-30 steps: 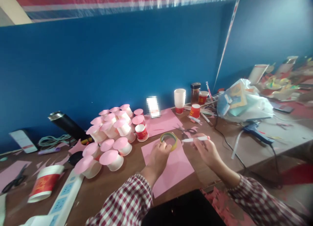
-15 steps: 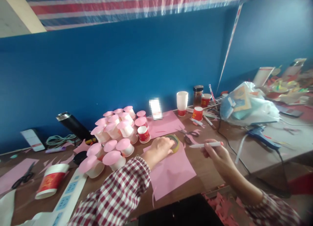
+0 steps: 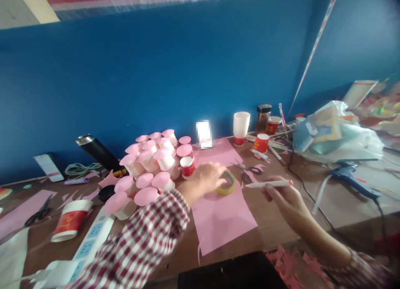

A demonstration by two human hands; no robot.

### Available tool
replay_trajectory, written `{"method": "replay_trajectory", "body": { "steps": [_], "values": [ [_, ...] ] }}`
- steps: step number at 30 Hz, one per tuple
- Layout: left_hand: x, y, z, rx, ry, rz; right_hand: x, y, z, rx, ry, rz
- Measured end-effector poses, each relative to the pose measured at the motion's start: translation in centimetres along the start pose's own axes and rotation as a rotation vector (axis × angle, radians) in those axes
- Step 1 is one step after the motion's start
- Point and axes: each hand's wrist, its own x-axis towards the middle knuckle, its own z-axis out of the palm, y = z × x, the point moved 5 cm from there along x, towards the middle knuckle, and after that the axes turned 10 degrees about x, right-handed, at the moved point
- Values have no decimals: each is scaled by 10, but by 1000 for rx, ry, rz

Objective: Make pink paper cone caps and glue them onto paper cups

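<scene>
The left hand is curling its fingers over the near left side of the tape; whether they are gripping it or only touching, I cannot tell. The right hand is pinching a white pen above the table, the pen's left end pointing toward the tape. Under the tape, one pink sheet is spreading toward the person, its near edge stopping short of the table's front edge. A strip of brown tabletop is showing between the sheet's right edge and the right forearm, leaving room there.

Beyond the left hand, a second sheet is lying flat. To its left, about sixteen pink discs are capping cups, with one uncapped red cup standing beside them. Beyond the right hand, two more red cups and one stack are standing; their yellow markings are too blurred to read. Two scissors are showing: one pair just beyond the pen, another well left of the left hand. One glue gun is lying right of the right hand.
</scene>
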Motion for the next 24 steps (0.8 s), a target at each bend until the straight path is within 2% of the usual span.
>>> {"method": "replay_trajectory", "body": {
  "steps": [4, 7, 9, 15, 19, 24],
  "values": [
    [-38, 65, 25, -72, 118, 73, 26, 4, 8, -54, -67, -40],
    [-53, 92, 42, -58, 216, 24, 43, 0, 25, -131, -128, -100],
    [-54, 96, 52, -36, 253, -43, 51, -7, 41, -233, -166, -150],
    [-41, 83, 79, -15, 332, -211, 66, -32, 96, -536, -307, -342],
    [-39, 81, 89, -20, 352, -219, 71, -32, 128, -694, -430, -419],
    [-39, 81, 87, -5, 367, -209, 80, -21, 161, -953, -567, -492]
  ]
}}
